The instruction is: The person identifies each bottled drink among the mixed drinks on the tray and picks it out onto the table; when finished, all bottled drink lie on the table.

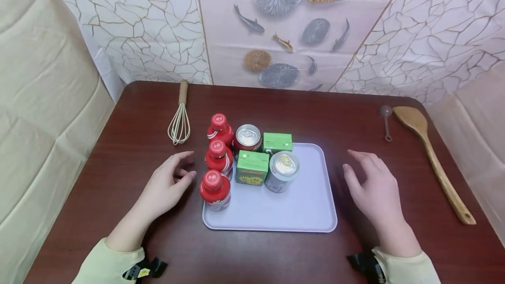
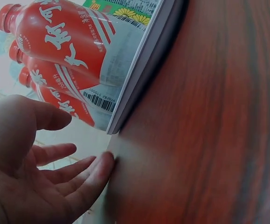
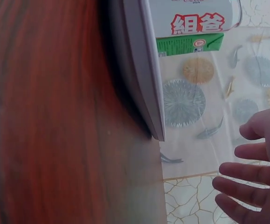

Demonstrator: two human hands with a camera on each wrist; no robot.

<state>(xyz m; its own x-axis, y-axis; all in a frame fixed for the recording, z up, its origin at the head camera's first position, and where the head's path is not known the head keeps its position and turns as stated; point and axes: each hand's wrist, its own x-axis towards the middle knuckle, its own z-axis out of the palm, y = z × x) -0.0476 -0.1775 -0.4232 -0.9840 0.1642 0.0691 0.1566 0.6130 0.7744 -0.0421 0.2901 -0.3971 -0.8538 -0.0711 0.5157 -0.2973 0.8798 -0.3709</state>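
A pale lilac tray (image 1: 272, 214) lies mid-table. Along its left side stand several red-capped bottles (image 1: 213, 189), whose red labels with white lettering show in the left wrist view. Beside them are two green drink cartons (image 1: 252, 168), a dark red can (image 1: 247, 138) and a silvery white can (image 1: 282, 171). My left hand (image 1: 167, 185) is left of the bottles, apart from them, fingers loosely bent and holding nothing. To the right of the tray, my right hand (image 1: 375, 187) hovers or rests over the table with relaxed fingers and nothing in it.
A whisk (image 1: 179, 117) lies at the back left of the dark wooden table (image 1: 252, 257). On the right are a small measuring spoon (image 1: 386, 122) and a long wooden spatula (image 1: 434, 157). Patterned cloth (image 1: 158, 25) hangs behind the table.
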